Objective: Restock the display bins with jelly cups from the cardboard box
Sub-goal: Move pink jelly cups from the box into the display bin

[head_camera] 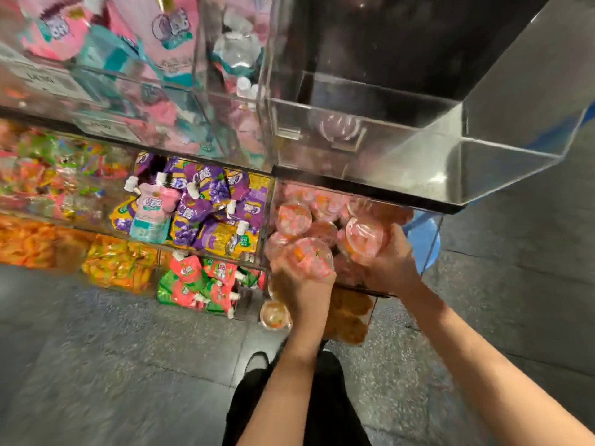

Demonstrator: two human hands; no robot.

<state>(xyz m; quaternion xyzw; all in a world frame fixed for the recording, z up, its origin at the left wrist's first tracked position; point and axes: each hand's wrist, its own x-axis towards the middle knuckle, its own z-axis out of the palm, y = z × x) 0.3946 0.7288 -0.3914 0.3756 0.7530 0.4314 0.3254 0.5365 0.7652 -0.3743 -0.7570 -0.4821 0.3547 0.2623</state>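
Your left hand [301,286] has its fingers curled around a pink jelly cup [310,257], which you hold at the front edge of the jelly cup bin [428,243]. Your right hand [391,265] also curls its fingers around a second jelly cup [365,236], and this one is already inside the same bin, close to its right wall. How the single fingertips lie I cannot tell, because the cups and the motion blur hide them.

The jelly cup bin is a clear plastic bin, and it is full of more pink and orange cups [293,217] lying behind your hands. Just left of this bin, a neighbour bin holds purple pouches [206,207] with white caps, and one pink pouch [154,210] lies among them. Further left of the bin, a blurred bin holds mixed colourful sweets [48,175]. Below and left of it, a lower bin holds red and green pouches [199,284], and beyond them are orange packets [119,265]. Directly under the jelly cup bin, a lower bin holds orange-brown snacks [349,313], and one more cup [275,315] sits at its left side. Above the jelly cup bin, a large clear bin [370,123] looks almost empty, and left of that, upper bins hold pink and teal pouches [167,33].

The cardboard box does not show in this view. Below the bins is a grey speckled floor [112,365], and your dark trousers and a shoe [257,365] are over it.
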